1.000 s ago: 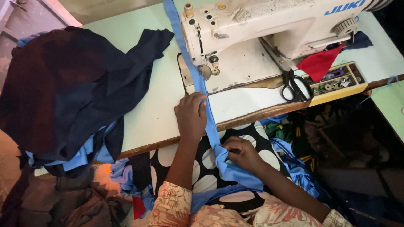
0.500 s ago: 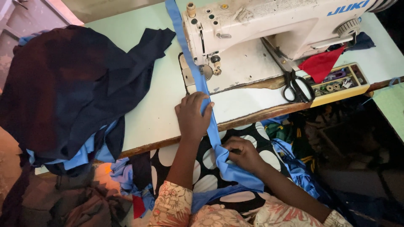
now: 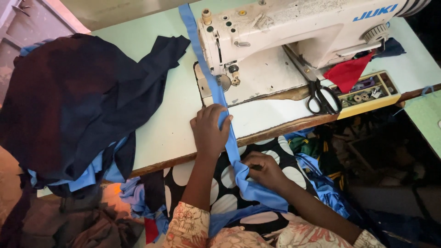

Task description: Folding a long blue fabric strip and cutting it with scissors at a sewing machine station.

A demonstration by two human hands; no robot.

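A long light-blue fabric strip (image 3: 216, 92) runs from the far table edge, under the head of a white sewing machine (image 3: 294, 32), and down over the table's front edge into my lap. My left hand (image 3: 210, 131) lies flat on the table with its fingers pressing the strip just in front of the machine's presser foot (image 3: 234, 79). Below the table edge, my right hand (image 3: 264, 170) pinches the bunched strip over a black skirt with white dots (image 3: 229, 177).
A heap of dark navy cloth (image 3: 78, 101) covers the table's left side and hangs over the edge. Black-handled scissors (image 3: 321, 96) lie right of the machine, beside a red cloth scrap (image 3: 347, 73) and a yellow tray of small parts (image 3: 367, 92). More blue fabric (image 3: 321, 183) hangs at the lower right.
My left hand has slid slightly forward along the strip toward the machine. My right hand stays on the strip in my lap.
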